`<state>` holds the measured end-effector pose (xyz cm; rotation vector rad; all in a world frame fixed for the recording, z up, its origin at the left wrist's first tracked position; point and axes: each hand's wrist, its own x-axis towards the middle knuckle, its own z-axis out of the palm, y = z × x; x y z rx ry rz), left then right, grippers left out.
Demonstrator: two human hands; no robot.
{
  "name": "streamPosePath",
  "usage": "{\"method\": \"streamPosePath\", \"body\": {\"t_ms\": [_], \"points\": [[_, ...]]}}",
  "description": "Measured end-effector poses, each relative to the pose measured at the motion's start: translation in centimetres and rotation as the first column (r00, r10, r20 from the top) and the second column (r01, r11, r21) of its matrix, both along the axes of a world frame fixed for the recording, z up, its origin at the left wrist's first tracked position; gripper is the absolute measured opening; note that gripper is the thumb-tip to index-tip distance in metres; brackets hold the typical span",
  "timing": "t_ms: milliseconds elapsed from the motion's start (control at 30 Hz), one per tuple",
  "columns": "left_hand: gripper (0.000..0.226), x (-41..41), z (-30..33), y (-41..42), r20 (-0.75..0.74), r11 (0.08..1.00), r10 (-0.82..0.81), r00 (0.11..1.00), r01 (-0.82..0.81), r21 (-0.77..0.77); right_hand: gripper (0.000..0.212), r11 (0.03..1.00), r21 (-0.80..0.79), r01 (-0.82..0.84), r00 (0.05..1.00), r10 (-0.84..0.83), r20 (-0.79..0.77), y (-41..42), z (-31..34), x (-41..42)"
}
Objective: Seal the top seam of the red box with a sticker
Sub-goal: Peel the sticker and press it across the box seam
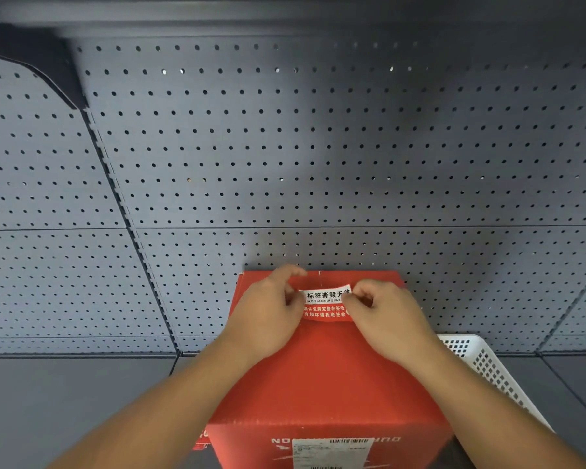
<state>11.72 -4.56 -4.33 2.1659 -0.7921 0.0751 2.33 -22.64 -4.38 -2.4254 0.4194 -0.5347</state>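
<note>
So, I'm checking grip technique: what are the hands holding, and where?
Both hold the sticker over the red box: left hand pinches its left end, right hand its right end.

Single head view, close above the red box (322,367), facing forward and down

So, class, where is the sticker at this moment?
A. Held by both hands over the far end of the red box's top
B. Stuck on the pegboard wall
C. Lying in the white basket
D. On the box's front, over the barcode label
A: the sticker is pinched at its ends by the left hand and right hand, over the far end of the box top.
</note>
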Motion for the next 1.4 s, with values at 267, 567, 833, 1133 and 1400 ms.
{"method": "streamPosePath", "body": {"t_ms": [267, 567, 833, 1133, 1400], "points": [[0.025, -0.3, -1.5, -0.4, 0.164, 0.994, -0.041, 0.986, 0.023, 0.110, 0.036, 0.988, -0.154, -0.009, 1.000, 0.009, -0.002, -0.3, -1.7, 0.2], [0.023, 0.0, -2.1, -0.7, 0.244, 0.987, -0.127, 0.961, 0.097, 0.130, 0.035, 0.970, -0.241, -0.020, 0.999, 0.011, -0.035, 0.1, -1.9, 0.1], [0.020, 0.1, -2.3, -0.9, 0.313, 0.978, -0.169, 0.935, 0.121, 0.168, 0.029, 0.965, -0.263, -0.021, 0.999, 0.008, -0.049, 0.3, -1.9, 0.2], [0.037, 0.3, -2.5, -0.5, 0.332, 0.977, -0.174, 0.927, 0.119, 0.178, 0.013, 0.976, -0.220, -0.014, 0.999, 0.007, -0.033, 0.2, -1.6, -0.4], [0.053, -0.5, -1.3, 0.0, 0.351, 0.884, -0.376, 0.858, 0.218, 0.414, 0.051, 0.880, -0.371, -0.298, 0.942, 0.207, -0.264, 1.1, -1.2, -1.6]]}}
